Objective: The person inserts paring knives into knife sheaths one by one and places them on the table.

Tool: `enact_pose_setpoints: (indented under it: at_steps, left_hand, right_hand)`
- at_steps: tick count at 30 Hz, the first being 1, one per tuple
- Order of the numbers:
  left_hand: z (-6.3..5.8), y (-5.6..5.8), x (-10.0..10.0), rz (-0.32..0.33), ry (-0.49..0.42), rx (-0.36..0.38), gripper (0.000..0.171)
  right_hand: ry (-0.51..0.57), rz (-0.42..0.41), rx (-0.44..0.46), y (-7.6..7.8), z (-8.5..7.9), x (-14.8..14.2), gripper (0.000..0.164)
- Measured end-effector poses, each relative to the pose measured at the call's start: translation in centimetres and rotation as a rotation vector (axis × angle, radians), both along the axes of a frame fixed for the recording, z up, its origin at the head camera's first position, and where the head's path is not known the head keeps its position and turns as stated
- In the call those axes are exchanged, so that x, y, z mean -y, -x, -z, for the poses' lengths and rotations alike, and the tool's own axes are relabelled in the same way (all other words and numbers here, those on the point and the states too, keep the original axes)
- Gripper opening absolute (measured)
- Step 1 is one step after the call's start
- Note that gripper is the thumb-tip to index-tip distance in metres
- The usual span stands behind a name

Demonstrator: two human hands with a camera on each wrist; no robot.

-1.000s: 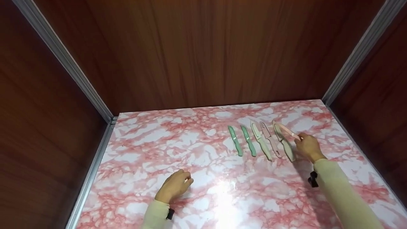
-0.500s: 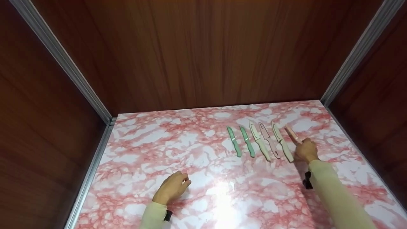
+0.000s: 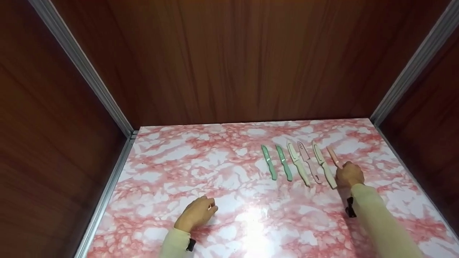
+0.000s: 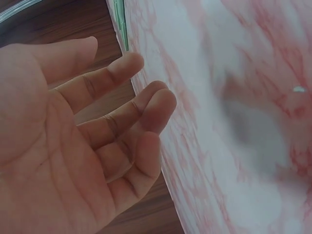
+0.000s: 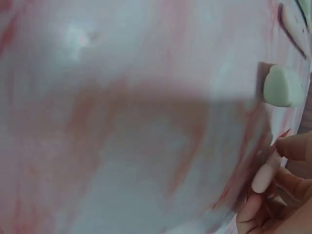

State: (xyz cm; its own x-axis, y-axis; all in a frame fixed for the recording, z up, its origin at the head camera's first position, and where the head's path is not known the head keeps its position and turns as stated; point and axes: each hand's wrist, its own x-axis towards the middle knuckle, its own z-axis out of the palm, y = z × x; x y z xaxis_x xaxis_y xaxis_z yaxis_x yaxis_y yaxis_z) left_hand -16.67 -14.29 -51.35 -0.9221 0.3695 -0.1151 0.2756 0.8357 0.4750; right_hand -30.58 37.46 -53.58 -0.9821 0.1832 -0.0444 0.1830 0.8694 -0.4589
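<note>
In the head view, my right hand (image 3: 350,174) pinches the handle of a small peach-coloured knife (image 3: 332,157) at the right end of a row. Its pale rounded handle end (image 5: 264,179) sticks out between thumb and fingers in the right wrist view. Just left of it lies a cream-handled knife (image 3: 329,174), then a pink knife (image 3: 313,170) and another cream knife (image 3: 302,171). Two green knives, a nearer one (image 3: 285,167) and a leftmost one (image 3: 270,167), finish the row. My left hand (image 3: 196,214) hovers over the table's front left, fingers loosely bent, holding nothing.
The table (image 3: 172,168) has a glossy red-and-white marbled top with a bright glare patch near the front middle. Dark wood-grain panels (image 3: 244,64) enclose the back and both sides, with grey metal rails (image 3: 86,71) at the corners.
My right hand has lowered the peach knife from a slant across the right cream knife to a place beside it, roughly parallel with the row. The left hand stays about where it was.
</note>
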Motion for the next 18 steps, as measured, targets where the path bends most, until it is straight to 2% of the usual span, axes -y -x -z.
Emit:
enact_pose_setpoints:
  at_steps: [5, 9, 11, 13, 15, 18]
  left_hand:
    - [0.0, 0.0, 0.0, 0.006, -0.013, 0.031, 0.017]
    - [-0.6, 0.1, 0.1, -0.013, -0.006, -0.01, 0.019]
    - [-1.0, 0.3, 0.1, -0.054, 0.01, -0.045, 0.026]
    - [-1.7, 0.8, -0.1, -0.115, 0.044, -0.083, 0.037]
    - [-2.6, 1.4, -0.4, -0.186, 0.087, -0.122, 0.047]
    - [-3.8, 2.6, -1.0, -0.256, 0.132, -0.191, 0.057]
  right_hand:
    - [-0.011, -0.018, 0.014, -0.1, 0.1, -0.6, 0.034]
    - [0.005, 0.007, 0.013, -0.1, -0.9, 0.0, 0.047]
    - [-0.002, 0.009, -0.009, -0.1, -1.6, 0.8, 0.054]
    - [-0.025, -0.001, -0.072, -0.3, -2.3, 1.9, 0.057]
    - [-0.045, -0.026, -0.138, -0.6, -3.2, 3.2, 0.058]
    - [-0.085, -0.074, -0.23, -1.3, -4.6, 5.4, 0.057]
